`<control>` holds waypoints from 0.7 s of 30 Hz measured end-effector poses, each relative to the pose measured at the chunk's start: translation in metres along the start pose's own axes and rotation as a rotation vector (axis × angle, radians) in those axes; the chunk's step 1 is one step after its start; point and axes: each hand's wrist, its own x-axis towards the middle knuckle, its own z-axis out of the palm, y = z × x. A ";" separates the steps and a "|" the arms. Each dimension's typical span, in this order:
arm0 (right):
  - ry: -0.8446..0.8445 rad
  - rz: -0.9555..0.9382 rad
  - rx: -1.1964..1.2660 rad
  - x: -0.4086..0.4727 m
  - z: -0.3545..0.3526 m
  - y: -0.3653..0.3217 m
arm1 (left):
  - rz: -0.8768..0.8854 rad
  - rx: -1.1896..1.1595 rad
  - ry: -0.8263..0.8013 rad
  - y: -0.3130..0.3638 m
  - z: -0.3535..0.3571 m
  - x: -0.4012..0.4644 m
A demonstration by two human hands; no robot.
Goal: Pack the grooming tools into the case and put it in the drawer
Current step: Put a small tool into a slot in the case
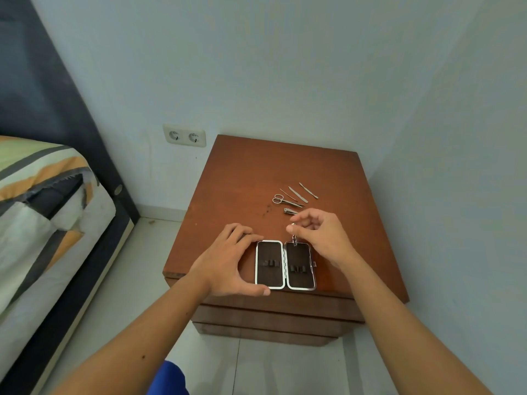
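**One tool at the case, five still on the nightstand**

The fingers (293,229) of the right hand (319,238) pinch a small metal tool (294,240) between thumb and forefinger, its lower end hanging at the top edge of the case's right half. The tool is too small to identify. The left hand (228,260) is spread around the left side of the case (285,265), fingertips on the far corner, thumb against the near edge, steadying it rather than gripping anything else.

The single case lies open and flat near the front edge of the wooden nightstand (242,172), two dark-lined halves joined by a centre hinge, each with a row of elastic loops; both rows look empty.

Beyond the right hand, five loose tools lie close together: one pair of scissors (282,199), one nail clipper (289,211) partly hidden by the fingers, and three slim implements (298,194).

One double wall socket (184,136) sits left of the nightstand, and one bed (42,201) beyond that.
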 end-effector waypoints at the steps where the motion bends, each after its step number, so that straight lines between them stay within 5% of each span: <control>1: -0.009 0.012 -0.002 -0.003 0.000 0.004 | 0.002 0.002 0.004 0.000 0.000 0.000; 21: -0.204 -0.244 -0.451 -0.049 -0.009 0.025 | -0.019 0.006 -0.010 0.000 0.000 0.000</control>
